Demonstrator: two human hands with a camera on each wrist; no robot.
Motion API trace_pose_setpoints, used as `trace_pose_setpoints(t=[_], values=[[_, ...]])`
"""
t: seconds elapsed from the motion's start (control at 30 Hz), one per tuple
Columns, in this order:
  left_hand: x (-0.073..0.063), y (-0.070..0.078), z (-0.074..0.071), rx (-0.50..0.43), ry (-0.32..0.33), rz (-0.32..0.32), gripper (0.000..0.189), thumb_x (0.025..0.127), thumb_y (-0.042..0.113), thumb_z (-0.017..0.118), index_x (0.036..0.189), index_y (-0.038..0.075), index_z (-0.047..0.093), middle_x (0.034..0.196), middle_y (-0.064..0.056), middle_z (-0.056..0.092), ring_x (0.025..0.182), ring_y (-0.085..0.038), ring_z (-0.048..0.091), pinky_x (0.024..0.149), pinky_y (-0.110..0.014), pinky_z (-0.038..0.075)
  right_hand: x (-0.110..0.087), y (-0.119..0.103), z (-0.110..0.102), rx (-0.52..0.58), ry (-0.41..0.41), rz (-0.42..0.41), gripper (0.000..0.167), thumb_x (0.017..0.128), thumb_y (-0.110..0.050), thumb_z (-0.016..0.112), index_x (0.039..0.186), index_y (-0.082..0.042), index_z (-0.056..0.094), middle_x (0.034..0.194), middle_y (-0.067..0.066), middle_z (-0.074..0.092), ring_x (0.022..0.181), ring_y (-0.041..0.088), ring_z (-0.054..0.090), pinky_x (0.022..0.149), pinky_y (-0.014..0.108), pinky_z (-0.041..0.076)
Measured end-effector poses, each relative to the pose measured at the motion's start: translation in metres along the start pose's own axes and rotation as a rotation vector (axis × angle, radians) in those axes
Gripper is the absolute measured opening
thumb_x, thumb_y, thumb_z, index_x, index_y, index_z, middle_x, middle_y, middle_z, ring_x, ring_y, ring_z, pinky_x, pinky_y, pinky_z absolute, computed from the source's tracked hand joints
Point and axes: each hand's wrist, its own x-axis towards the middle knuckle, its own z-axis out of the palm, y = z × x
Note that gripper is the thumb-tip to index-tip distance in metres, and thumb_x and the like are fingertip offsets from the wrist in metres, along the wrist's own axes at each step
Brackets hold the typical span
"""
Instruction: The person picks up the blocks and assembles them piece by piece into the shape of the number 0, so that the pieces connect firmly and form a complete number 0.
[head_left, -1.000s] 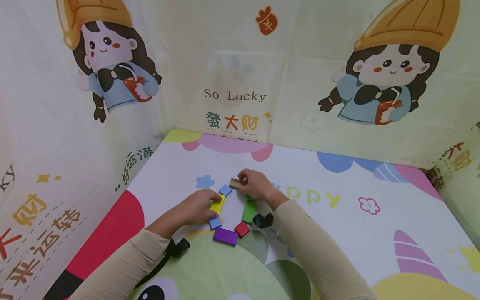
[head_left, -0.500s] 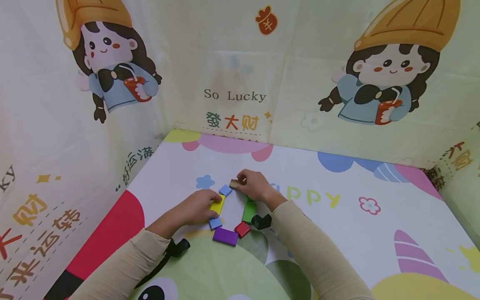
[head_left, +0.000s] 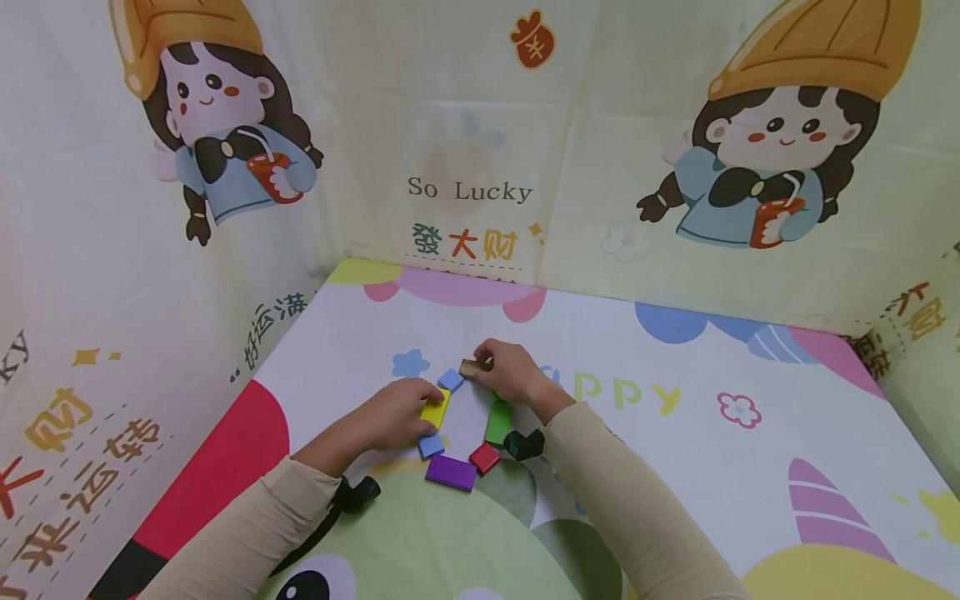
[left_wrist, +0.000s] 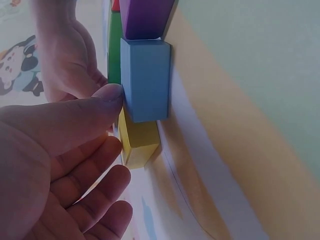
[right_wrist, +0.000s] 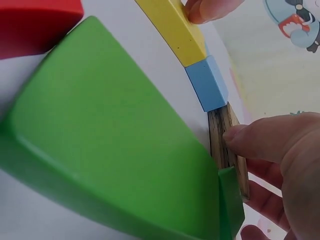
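Observation:
My left hand (head_left: 393, 414) pinches the yellow block (head_left: 437, 410) on the left side of a ring of coloured blocks. With thumb and fingers my right hand (head_left: 513, 369) grips a brown wooden block (head_left: 472, 368) at the ring's far end. In the right wrist view its end meets a light blue block (right_wrist: 207, 84), and a small green block (right_wrist: 231, 200) stands beside it. A second blue block (left_wrist: 146, 82) lies near my left thumb. Purple (head_left: 451, 473) and red blocks (head_left: 484, 458) form the near end, with a longer green block (head_left: 498, 422) on the right.
The blocks lie on a table mat (head_left: 585, 333) printed with cartoon shapes and letters. Patterned cloth walls (head_left: 600, 150) stand behind and at the sides. Black camera mounts are on the left wrist (head_left: 358, 496) and the right wrist (head_left: 524, 444).
My right wrist and forearm have shifted slightly left since a second ago. Both hands keep hold of the same blocks, and the ring looks unchanged.

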Motion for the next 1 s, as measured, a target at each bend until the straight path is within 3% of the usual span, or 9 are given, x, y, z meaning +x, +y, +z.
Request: trace_pose_setpoints(t=[0.73, 1.0], values=[[-0.0002, 0.0013, -0.0004, 0.007, 0.000, -0.002, 0.041, 0.086, 0.013, 0.080, 0.123, 0.002, 0.066, 0.125, -0.010, 0.064, 0.125, -0.032, 0.053, 0.106, -0.047, 0.041, -0.0006, 0.0007, 0.0008, 0.025, -0.002, 0.025, 0.032, 0.094, -0.021, 0.071, 0.122, -0.007, 0.063, 0.114, 0.007, 0.066, 0.100, 0.023, 0.058, 0.088, 0.034, 0.051], [-0.0010, 0.0016, 0.0004, 0.007, 0.000, -0.005, 0.041, 0.086, 0.013, 0.080, 0.123, 0.003, 0.066, 0.126, -0.011, 0.063, 0.125, -0.032, 0.053, 0.107, -0.047, 0.041, -0.0036, 0.0039, 0.0044, 0.026, 0.009, -0.007, 0.039, 0.094, -0.024, 0.069, 0.127, -0.005, 0.060, 0.121, 0.010, 0.065, 0.109, 0.026, 0.059, 0.098, 0.039, 0.047]])
